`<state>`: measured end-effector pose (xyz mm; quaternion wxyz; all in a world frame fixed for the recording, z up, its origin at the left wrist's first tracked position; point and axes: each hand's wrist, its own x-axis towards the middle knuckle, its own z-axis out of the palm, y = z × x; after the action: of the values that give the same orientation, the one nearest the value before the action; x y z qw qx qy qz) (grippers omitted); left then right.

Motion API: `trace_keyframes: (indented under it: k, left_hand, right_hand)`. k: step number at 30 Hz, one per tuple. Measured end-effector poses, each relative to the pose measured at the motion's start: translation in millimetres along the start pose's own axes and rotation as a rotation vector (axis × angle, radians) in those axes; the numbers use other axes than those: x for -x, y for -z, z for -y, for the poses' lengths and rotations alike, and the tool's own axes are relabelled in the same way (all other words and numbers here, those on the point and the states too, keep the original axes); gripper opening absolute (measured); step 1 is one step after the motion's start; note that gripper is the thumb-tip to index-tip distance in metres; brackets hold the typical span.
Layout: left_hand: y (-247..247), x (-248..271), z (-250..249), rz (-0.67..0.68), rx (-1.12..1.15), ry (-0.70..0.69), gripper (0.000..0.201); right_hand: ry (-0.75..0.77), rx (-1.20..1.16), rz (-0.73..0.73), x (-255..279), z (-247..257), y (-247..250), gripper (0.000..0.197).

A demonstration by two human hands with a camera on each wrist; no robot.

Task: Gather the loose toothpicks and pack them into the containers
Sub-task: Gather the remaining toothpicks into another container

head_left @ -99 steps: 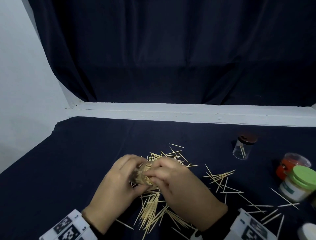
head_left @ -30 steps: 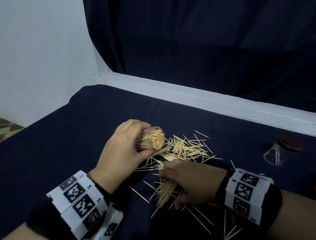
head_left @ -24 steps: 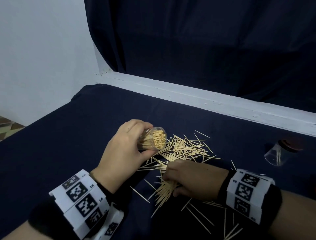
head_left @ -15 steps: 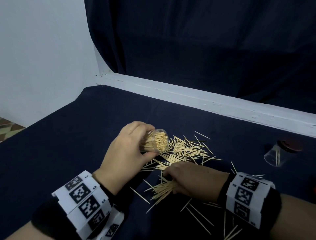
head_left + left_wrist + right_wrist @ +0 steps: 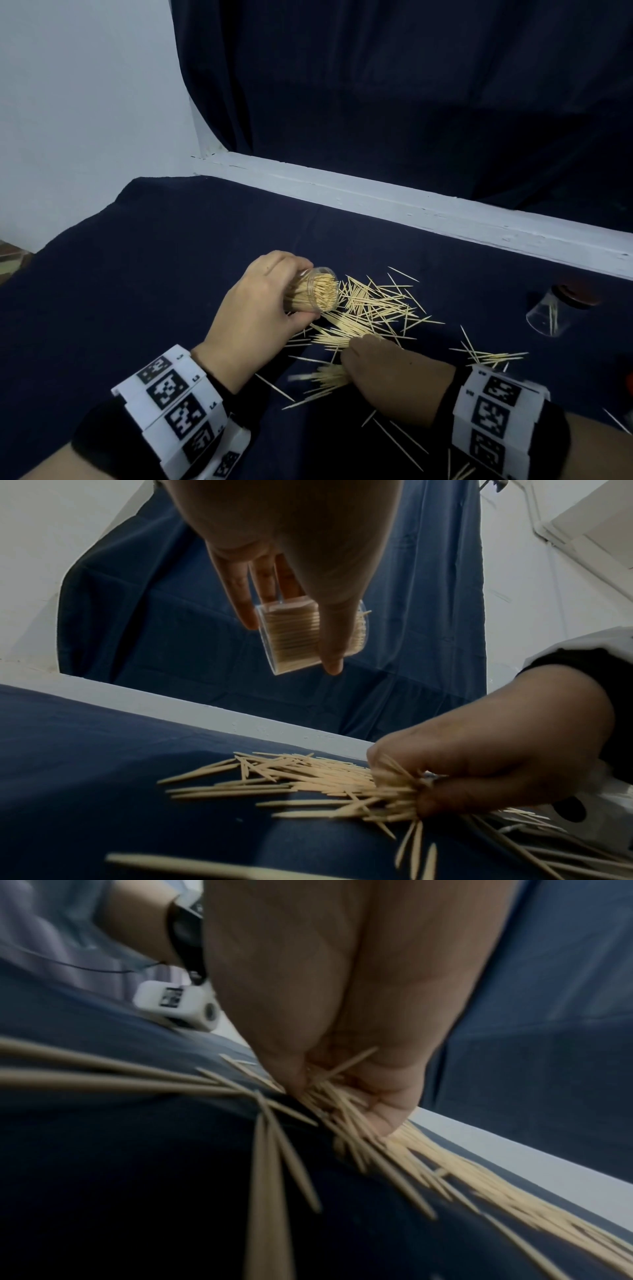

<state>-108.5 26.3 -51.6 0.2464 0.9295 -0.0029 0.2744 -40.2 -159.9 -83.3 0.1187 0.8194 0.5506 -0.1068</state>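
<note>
My left hand grips a clear round container packed with toothpicks, tilted with its mouth toward the right; in the left wrist view the container sits between my fingers and thumb. Loose toothpicks lie in a heap on the dark blue cloth just right of it. My right hand rests on the cloth below the heap and pinches a bundle of toothpicks; the bundle shows between curled fingers and thumb, and also as the bundle in the left wrist view.
A second clear container with a dark lid lies at the right, a few toothpicks inside. More loose toothpicks are scattered right of my right wrist and toward the near edge. A white ledge borders the cloth at the back.
My right hand has closed on a bundle of toothpicks and drawn it slightly toward me. The left hand keeps the filled container tilted, almost in the same place.
</note>
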Motion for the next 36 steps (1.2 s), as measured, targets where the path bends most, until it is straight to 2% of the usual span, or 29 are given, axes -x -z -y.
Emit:
trace_keyframes:
  k: [1,2,4,6,10,13,17,20,23,26,28,30,31,33,34,36]
  left_hand:
    - [0,0,0,0.002,-0.001,-0.001,0.047]
    - [-1,0,0,0.003,-0.002,-0.002,0.047]
    - [-2,1,0,0.002,0.003,-0.005,0.047]
    - [-2,0,-1,0.007,0.011,-0.003,0.047]
    - [-3,0,-1,0.023,0.008,-0.001,0.046]
    - [-4,0,-1,0.028,-0.005,0.0,0.048]
    - [-5,0,0,0.044,-0.018,-0.012,0.048]
    - [-7,0,-2,0.046,-0.001,-0.027,0.048]
    - [-8,1,-3,0.032,0.006,-0.05,0.048]
    - [-11,2,-4,0.022,0.007,-0.079,0.052]
    - [-14,2,-5,0.021,0.001,-0.112,0.054]
    - [-16,2,-5,0.024,-0.004,-0.145,0.056]
    - [-17,2,-4,0.021,-0.001,-0.151,0.057]
    - [-18,1,-3,0.025,-0.004,-0.146,0.06]
    - [-17,1,-2,0.037,-0.012,-0.144,0.06]
    - [-16,2,0,0.062,-0.024,-0.133,0.059]
  right_hand:
    - [-0.021,-0.013,0.002,3,-2,1,0.061]
    - [-0.053,-0.056,0.002,6,-4,0,0.057]
    - [-0.134,-0.195,-0.02,12,-9,7,0.03]
    - [-0.2,-0.331,-0.072,20,-13,19,0.018]
    - [-0.303,-0.38,-0.167,31,-24,39,0.021]
    - [-0.323,-0.392,-0.237,38,-28,51,0.019]
    - [-0.293,-0.243,-0.307,41,-15,66,0.015]
    - [-0.296,-0.151,-0.294,37,-7,69,0.021]
    - [-0.307,-0.168,-0.237,32,-3,70,0.021]
    - [-0.306,-0.179,-0.259,32,1,73,0.019]
    - [-0.311,-0.067,-0.289,28,5,72,0.027]
    - [-0.335,-0.005,-0.313,20,12,73,0.046]
    - [-0.361,-0.028,-0.28,18,14,72,0.046]
    - [-0.384,-0.053,-0.335,14,19,75,0.044]
    - [-0.42,-0.064,-0.296,12,22,77,0.046]
    - [-0.427,-0.148,-0.307,5,19,81,0.054]
